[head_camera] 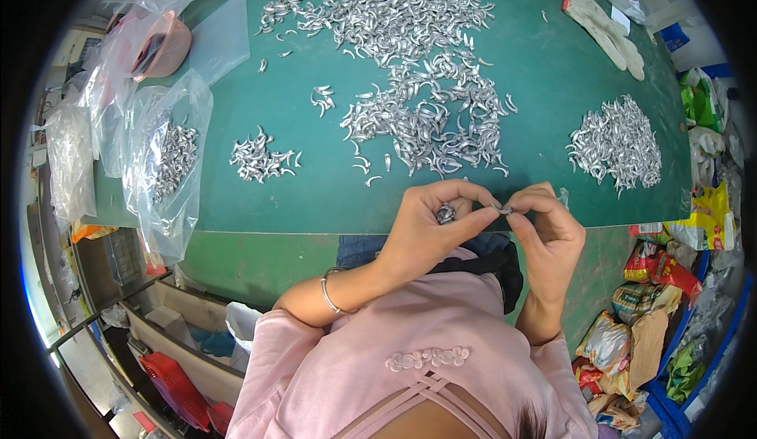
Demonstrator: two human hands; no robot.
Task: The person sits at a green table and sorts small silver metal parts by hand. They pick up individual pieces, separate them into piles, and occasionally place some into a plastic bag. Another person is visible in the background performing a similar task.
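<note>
My left hand and my right hand meet above the table's front edge. Between their fingertips is one small curved silver metal piece, pinched from both sides. Several more such pieces sit in the curled fingers of my left hand. Just beyond my hands lies a loose spread of the same metal pieces, joining a large heap at the back. A compact pile lies to the right, and a smaller one to the left.
The green tabletop ends just below my hands. At left, a clear plastic bag holds or covers more pieces, near a pink plastic basket. A work glove lies at back right. Filled bags crowd the right side.
</note>
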